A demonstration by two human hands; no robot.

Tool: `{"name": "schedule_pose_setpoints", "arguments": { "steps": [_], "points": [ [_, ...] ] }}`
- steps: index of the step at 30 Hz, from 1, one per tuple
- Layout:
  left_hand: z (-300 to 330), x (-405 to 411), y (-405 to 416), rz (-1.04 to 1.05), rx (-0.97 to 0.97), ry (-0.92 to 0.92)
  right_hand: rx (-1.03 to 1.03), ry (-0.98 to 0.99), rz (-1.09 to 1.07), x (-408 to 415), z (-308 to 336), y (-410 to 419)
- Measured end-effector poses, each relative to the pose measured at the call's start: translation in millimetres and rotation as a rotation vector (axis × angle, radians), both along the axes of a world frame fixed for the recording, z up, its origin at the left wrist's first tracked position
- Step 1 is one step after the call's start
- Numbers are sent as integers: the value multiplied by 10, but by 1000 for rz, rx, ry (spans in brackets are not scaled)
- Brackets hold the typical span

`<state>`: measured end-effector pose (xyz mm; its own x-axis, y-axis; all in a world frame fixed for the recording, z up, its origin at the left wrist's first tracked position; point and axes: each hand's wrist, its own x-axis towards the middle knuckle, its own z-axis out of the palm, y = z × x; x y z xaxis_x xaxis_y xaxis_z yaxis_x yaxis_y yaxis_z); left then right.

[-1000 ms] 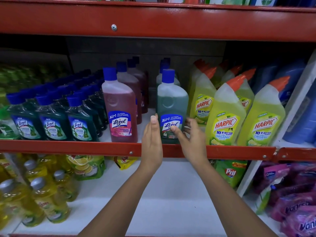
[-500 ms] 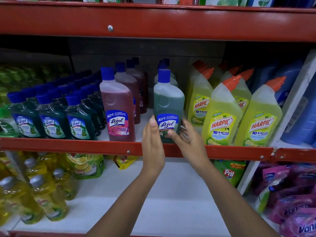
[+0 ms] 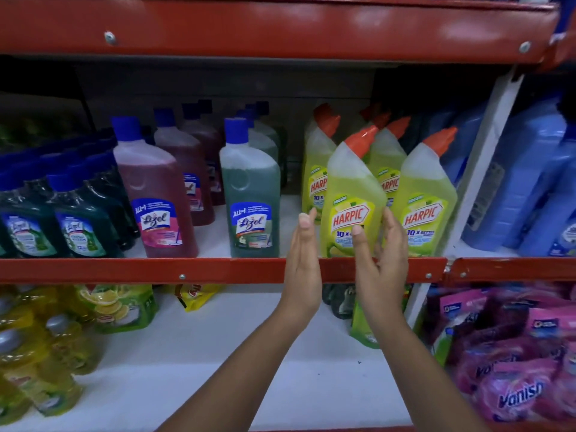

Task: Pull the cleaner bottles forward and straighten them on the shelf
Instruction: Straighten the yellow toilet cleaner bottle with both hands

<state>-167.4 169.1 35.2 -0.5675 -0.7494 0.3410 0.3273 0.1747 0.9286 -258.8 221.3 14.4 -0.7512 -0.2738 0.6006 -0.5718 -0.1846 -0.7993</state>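
Observation:
A yellow-green Harpic bottle (image 3: 352,188) with an orange cap stands at the front edge of the red shelf (image 3: 156,269), leaning slightly. My right hand (image 3: 380,257) grips its lower part, thumb on the label and fingers round its right side. My left hand (image 3: 304,257) is flat and open against the bottle's left side. Another Harpic bottle (image 3: 427,188) stands to its right, with more behind. To the left stand a green Lizol bottle (image 3: 249,188) and a pink Lizol bottle (image 3: 152,188), each at the front of its row.
Small dark green Lizol bottles (image 3: 78,219) fill the shelf's left end. A white divider (image 3: 486,157) separates the Harpic rows from blue bottles (image 3: 523,182). The upper shelf beam (image 3: 280,26) hangs close above. Below are yellow bottles (image 3: 46,353) and pink Vanish pouches (image 3: 514,385).
Both hands have left the green Lizol bottle and moved right to the front Harpic bottle. My right hand has closed on it. The view has shifted right too.

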Motion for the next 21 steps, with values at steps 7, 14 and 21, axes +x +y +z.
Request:
{"name": "schedule_pose_setpoints", "arguments": {
  "steps": [7,14,21],
  "points": [
    [-6,-117,46,-34,-4,-24,125,-24,100,-214,-17,-30],
    [-32,-130,-38,55,0,22,187,-37,191,-215,100,-106],
    [-24,-167,-57,145,-11,9,213,-35,188,-217,152,-149]
  ]
}}
